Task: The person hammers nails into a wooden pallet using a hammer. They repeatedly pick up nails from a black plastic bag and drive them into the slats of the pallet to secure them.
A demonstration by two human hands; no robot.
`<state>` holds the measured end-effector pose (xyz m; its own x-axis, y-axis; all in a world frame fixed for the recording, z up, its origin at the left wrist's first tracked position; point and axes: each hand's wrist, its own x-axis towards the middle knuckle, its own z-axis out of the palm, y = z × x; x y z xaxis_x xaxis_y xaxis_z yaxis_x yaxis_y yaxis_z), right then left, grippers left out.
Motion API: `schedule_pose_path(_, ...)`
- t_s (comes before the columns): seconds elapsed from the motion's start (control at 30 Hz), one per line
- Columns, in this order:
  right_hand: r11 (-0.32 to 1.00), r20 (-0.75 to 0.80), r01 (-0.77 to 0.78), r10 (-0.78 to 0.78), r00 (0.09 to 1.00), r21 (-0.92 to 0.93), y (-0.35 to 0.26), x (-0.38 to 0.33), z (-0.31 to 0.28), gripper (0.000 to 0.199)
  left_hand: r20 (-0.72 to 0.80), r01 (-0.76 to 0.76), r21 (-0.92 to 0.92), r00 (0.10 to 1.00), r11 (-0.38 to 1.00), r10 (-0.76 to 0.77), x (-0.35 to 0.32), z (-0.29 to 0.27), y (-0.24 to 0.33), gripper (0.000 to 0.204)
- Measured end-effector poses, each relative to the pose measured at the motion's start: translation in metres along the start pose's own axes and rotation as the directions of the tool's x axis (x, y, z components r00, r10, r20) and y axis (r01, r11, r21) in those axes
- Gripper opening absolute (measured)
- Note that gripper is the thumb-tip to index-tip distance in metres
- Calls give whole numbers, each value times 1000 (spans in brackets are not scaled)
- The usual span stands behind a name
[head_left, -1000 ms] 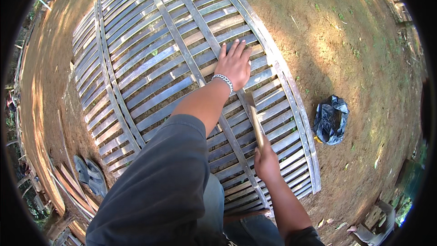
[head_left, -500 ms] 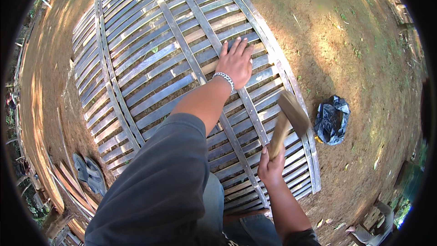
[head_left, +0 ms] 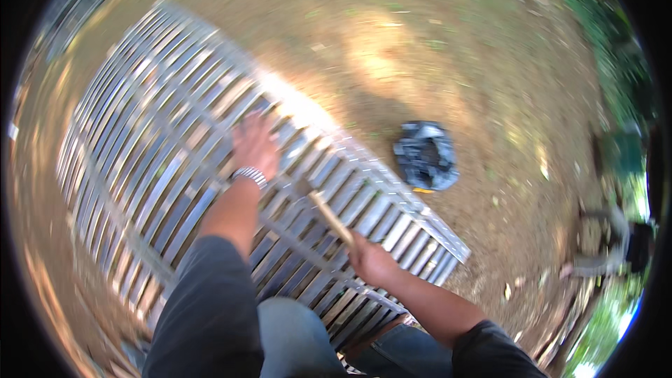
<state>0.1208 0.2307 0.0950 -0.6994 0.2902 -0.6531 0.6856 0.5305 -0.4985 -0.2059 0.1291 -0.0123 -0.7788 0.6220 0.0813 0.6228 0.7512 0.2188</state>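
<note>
A large slatted panel (head_left: pixel 210 199) of narrow wooden strips, crossed by long battens, lies on the ground below me. My left hand (head_left: pixel 255 143), with a chain bracelet at the wrist, rests flat on the slats with its fingers spread. Close by on the right, my right hand (head_left: pixel 369 257) is closed round the wooden handle of a hammer (head_left: pixel 330 217). The hammer's head is low over the slats beside my left hand. Blur keeps me from telling whether it touches them.
On the brown ground right of the panel sits a crumpled black plastic bag (head_left: pixel 425 156), its mouth open. Another person (head_left: pixel 607 238) is low at the far right edge. My jeans-clad legs (head_left: pixel 297 339) are at the panel's near side.
The view has swung to the right, so the panel and bag appear farther left. My right hand has swung the hammer from raised down toward the slats near my left hand.
</note>
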Motion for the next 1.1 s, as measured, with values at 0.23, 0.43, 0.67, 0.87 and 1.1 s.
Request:
schedule_pose_path(0.23, 977, 208, 7, 39, 977, -214, 111, -133, -81, 52, 298, 79, 209, 944, 975, -140, -22, 48, -85, 69)
schedule_pose_path(0.43, 902, 34, -432, 431, 902, 31, 226, -310, -6, 52, 155, -113, -222, 977, 969, 149, -25, 33, -54, 99)
schedule_pose_path(0.67, 363, -357, -422, 929, 97, 831, 288, -377, 106, 34, -192, -338, -114, 930, 934, 313, -191, 22, -35, 85)
schedule_pose_path(0.87, 506, -125, 513, 785, -606, 694, 283, -526, -6, 14, -73, -329, -30, 942, 944, 326, -182, 22, -26, 80)
schedule_pose_path(1.1, 727, 2, 518, 580, -814, 451, 236, -720, -56, 21, 5, -209, 110, 978, 972, 210, -183, 23, -20, 76)
